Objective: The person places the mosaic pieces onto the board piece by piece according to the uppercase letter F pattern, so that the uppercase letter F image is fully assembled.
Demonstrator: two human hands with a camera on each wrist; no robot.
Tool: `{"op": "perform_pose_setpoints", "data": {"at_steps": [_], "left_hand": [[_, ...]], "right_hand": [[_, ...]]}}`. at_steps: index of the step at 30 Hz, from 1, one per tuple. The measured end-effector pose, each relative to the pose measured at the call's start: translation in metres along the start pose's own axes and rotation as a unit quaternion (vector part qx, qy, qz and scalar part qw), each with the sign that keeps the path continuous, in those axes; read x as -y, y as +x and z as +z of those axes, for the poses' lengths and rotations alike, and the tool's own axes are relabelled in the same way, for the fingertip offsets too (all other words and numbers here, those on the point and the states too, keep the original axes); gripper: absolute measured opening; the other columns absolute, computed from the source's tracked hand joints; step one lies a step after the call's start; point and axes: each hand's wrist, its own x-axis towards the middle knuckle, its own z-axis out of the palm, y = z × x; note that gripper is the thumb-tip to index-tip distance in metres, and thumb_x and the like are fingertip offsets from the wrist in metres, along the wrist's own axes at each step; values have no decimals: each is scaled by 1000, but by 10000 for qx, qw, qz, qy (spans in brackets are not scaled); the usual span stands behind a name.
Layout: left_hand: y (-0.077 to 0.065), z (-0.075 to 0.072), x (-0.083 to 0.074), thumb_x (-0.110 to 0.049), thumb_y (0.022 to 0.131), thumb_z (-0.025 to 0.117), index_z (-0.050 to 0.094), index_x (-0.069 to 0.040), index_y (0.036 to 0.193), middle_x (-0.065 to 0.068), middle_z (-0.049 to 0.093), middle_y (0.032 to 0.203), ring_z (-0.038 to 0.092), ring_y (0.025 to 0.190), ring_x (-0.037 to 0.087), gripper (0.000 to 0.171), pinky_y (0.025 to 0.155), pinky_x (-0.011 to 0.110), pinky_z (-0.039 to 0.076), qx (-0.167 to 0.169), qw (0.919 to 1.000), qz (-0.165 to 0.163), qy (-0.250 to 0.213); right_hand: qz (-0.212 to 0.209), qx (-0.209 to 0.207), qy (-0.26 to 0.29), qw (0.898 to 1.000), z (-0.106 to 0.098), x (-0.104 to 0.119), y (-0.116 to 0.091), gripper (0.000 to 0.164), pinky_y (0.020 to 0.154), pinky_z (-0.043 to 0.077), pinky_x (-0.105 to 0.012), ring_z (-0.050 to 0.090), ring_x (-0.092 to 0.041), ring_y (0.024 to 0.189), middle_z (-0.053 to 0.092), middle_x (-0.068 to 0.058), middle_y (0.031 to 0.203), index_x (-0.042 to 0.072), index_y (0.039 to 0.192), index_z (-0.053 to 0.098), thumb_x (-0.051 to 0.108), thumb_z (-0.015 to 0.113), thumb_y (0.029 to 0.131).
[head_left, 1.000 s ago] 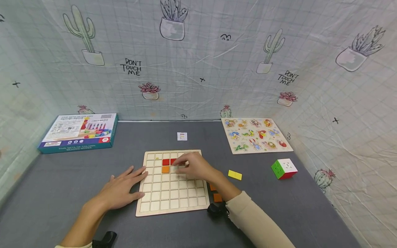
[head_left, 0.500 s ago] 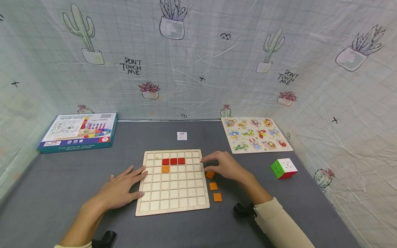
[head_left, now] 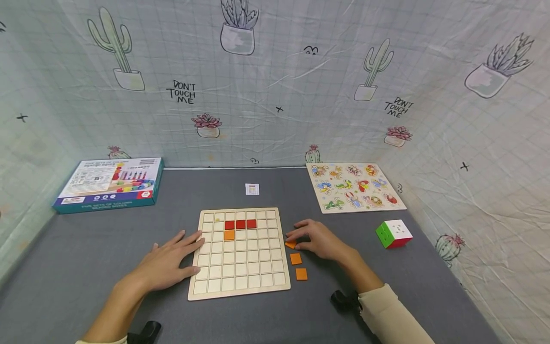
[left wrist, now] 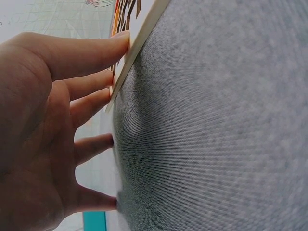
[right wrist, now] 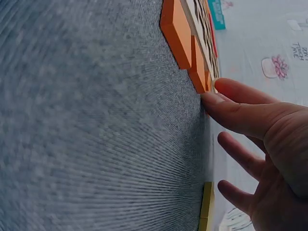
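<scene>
A light wooden grid board (head_left: 238,272) lies on the dark tabletop, with three red tiles (head_left: 240,224) in a row and one orange tile (head_left: 229,235) below the leftmost. My left hand (head_left: 165,265) is spread, its thumb and some fingertips touching the board's left edge; the left wrist view shows other fingers on the table. Beyond the board's right edge, my right hand (head_left: 318,241) pinches a loose orange tile (head_left: 290,244) between thumb and forefinger, partly covering it. Two more orange tiles (head_left: 295,258) lie nearer me, seen edge-on in the right wrist view.
Yellow tiles (right wrist: 207,207) lie by the right hand, hidden from the head view. A puzzle cube (head_left: 394,234) and an insect puzzle board (head_left: 355,188) are at the right. A flat box (head_left: 109,184) stands at back left, a small printed card (head_left: 252,189) at back centre.
My right hand has left the board, where three red tiles now show fully, and moved right and down to the farthest loose orange tile. The left hand has stayed in place.
</scene>
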Motion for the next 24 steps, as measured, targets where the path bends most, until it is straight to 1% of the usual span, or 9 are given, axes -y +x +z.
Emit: {"op": "perform_pose_setpoints", "data": {"at_steps": [4, 7, 11, 17, 24], "left_hand": [[0, 0, 1, -49, 89, 72, 49, -22, 153, 7, 40, 165, 32, 151, 51, 74, 100, 91, 21, -23, 10000, 14, 6], [0, 0, 1, -48, 89, 73, 49, -21, 153, 7, 41, 165, 32, 151, 51, 73, 100, 91, 21, -45, 10000, 16, 26], [0, 0, 0, -48, 89, 72, 49, -22, 153, 6, 40, 165, 32, 151, 50, 73, 101, 91, 21, 1, 10000, -29, 16], [0, 0, 0, -50, 89, 72, 49, -23, 153, 6, 40, 165, 32, 151, 50, 74, 101, 90, 22, 29, 10000, -17, 14], [1, 1, 0, -49, 89, 73, 49, -22, 153, 7, 40, 165, 32, 151, 51, 74, 101, 91, 22, 18, 10000, -14, 30]], "right_hand": [[-135, -227, -171, 9995, 2, -1, 0, 26, 106, 50, -50, 58, -30, 129, 76, 1, 125, 18, 114, 80, 12, 77, 89], [-184, -368, -199, 9990, 2, -1, 1, 24, 102, 52, -44, 60, -25, 122, 77, 3, 121, 19, 110, 81, 14, 79, 87], [-281, -533, -287, 9978, 3, -1, 1, 21, 96, 53, -39, 62, -20, 112, 79, 5, 114, 20, 107, 82, 17, 80, 87], [-291, -680, -369, 9966, -1, -3, 1, 18, 98, 53, -40, 67, -18, 107, 79, 5, 108, 19, 104, 82, 20, 81, 86], [-387, -814, 50, 9959, -14, -2, 1, 19, 91, 60, -38, 74, -21, 102, 79, -1, 109, 14, 106, 81, 14, 80, 87]]}}
